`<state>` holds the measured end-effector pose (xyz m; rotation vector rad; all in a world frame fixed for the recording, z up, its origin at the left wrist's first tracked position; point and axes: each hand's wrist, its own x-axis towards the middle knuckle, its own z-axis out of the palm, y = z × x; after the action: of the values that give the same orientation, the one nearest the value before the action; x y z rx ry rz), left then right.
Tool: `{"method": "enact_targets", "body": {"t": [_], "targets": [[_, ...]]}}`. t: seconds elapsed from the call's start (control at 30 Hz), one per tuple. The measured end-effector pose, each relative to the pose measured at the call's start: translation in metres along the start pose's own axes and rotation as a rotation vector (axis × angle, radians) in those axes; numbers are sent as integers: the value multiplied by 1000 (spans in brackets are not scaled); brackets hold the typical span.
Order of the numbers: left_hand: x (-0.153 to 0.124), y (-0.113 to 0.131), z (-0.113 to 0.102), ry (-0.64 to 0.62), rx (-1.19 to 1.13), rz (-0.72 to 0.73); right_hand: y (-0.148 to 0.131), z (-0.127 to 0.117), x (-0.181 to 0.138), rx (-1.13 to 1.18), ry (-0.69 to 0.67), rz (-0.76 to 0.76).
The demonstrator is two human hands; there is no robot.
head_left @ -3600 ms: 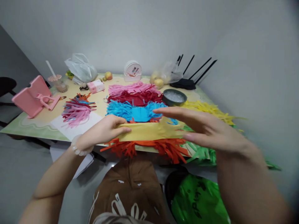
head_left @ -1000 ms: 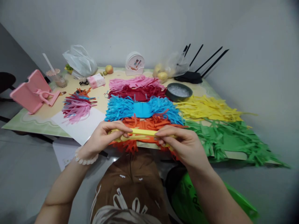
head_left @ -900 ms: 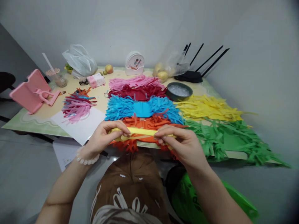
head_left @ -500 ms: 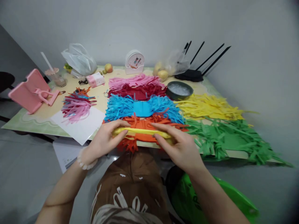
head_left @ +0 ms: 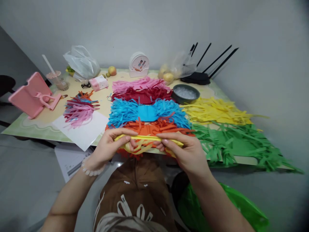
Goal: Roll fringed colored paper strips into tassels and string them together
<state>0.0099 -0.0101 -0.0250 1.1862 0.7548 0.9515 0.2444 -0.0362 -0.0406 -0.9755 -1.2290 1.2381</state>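
Note:
Stretched between my two hands is a folded yellow fringed strip, with thin strands hanging below it. My left hand pinches its left end between thumb and fingers, a pale bead bracelet on the wrist. The right end is pinched the same way by my right hand. Behind and under the strip lies an orange fringed sheet at the table's front edge. Beyond it come blue, dark red and pink fringed sheets. To the right are yellow and green ones.
A dark bowl stands beside the blue fringe. Left of centre, a pile of mixed strips rests partly on white paper. A pink stand, a drink cup and a black router are farther out. Below right is a green bag.
Both hands' fingers have curled under the yellow strip. Yellow strands now hang down between my hands, where the strip looked like a narrow band before.

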Motion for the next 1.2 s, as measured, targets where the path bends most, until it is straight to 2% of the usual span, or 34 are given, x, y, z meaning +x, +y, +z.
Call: {"method": "enact_targets", "body": {"t": [0.2, 0.33, 0.43, 0.57, 0.63, 0.7, 0.87, 0.97, 1.1, 1.2], "targets": [[5, -2, 0, -21, -135, 21, 6, -3, 4, 48, -21, -43], [4, -7, -1, -28, -93, 81, 7, -4, 6, -8, -57, -98], [0, -5, -7, -56, 57, 156, 3, -5, 5, -97, -96, -197], [-6, 16, -17, -201, 529, 244, -11, -4, 4, -374, -136, -461], [-6, 29, -16, -216, 704, 312, -19, -3, 4, -491, -169, -584], [-3, 38, -9, -221, 783, 348, -25, -2, 5, -551, -231, -663], [10, 36, 6, -383, 800, 171, -28, -3, 1, -634, -330, -744], [13, 26, 4, -348, 889, 238, -33, -10, 0, -689, -389, -659], [12, 13, -2, -172, 1102, 518, -44, -17, 9, -710, -394, -304], [10, 9, -2, -143, 1052, 640, -40, -9, 19, -520, -425, -54]]}}
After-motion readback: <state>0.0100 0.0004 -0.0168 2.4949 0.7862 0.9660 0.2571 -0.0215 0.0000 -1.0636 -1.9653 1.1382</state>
